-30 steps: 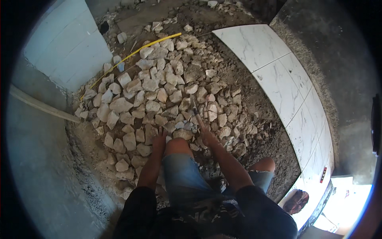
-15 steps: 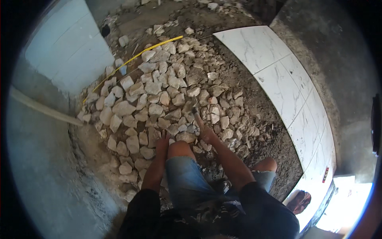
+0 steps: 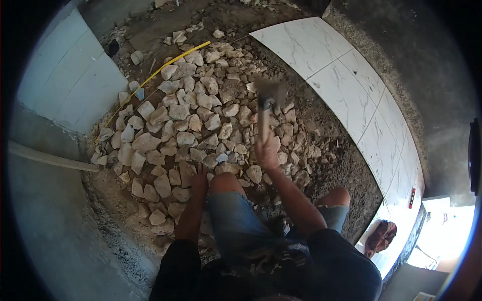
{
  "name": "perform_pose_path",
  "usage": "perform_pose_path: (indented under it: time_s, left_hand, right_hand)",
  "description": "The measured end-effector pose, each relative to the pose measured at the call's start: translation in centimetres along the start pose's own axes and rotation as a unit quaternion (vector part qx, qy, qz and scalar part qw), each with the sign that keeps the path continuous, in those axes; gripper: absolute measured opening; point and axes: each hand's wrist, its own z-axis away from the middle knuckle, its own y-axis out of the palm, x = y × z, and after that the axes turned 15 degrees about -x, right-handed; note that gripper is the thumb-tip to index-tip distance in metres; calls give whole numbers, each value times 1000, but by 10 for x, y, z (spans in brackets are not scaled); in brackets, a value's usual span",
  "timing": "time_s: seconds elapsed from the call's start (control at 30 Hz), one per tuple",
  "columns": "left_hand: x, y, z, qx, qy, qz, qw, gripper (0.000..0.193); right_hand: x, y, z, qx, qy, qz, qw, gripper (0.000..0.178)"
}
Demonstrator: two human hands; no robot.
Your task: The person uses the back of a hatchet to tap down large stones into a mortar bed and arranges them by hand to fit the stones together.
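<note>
My right hand (image 3: 267, 152) is wrapped round the wooden handle of a hammer (image 3: 263, 126). The hammer is lifted above the stones, its dark, broad head smeared by motion. Low beside my left knee, my left hand (image 3: 199, 179) rests at the stones with its fingers stretched forward, as far as they show; it appears to hold nothing. Pale, rough stones (image 3: 145, 142) lie closely packed in a bed in front of me. Smaller broken pieces (image 3: 253, 173) lie near my right hand and toward the right side of the bed.
A yellow hose-like strip (image 3: 173, 60) runs along the bed's far left edge. White marbled tiles (image 3: 346, 103) border the dark soil (image 3: 351, 185) on the right, with a crumpled brown cloth (image 3: 380, 238) on them. A pale board (image 3: 65, 70) leans at the left, near a pole (image 3: 50, 156).
My right hand has raised the hammer from down among the stones. My left hand stays low by the knee. The whole view has shifted slightly.
</note>
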Motion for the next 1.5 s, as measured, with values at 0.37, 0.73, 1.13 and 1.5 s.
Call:
perform_pose_path:
  time_s: [0.37,0.73,1.13,1.5]
  left_hand:
    - [-10,10,-12,7,-11,91,996,52]
    - [-118,-38,-55,-117,112,134,978,49]
    - [-20,8,-22,-36,17,87,995,51]
    - [-15,13,-35,-31,41,49,997,57]
  right_hand:
    - [-43,-70,50,152,32,152,976,36]
    - [-235,-188,64,25,-69,382,921,26]
    - [102,-218,-91,-138,40,-42,989,29]
    - [-136,-111,89,268,171,261,911,27]
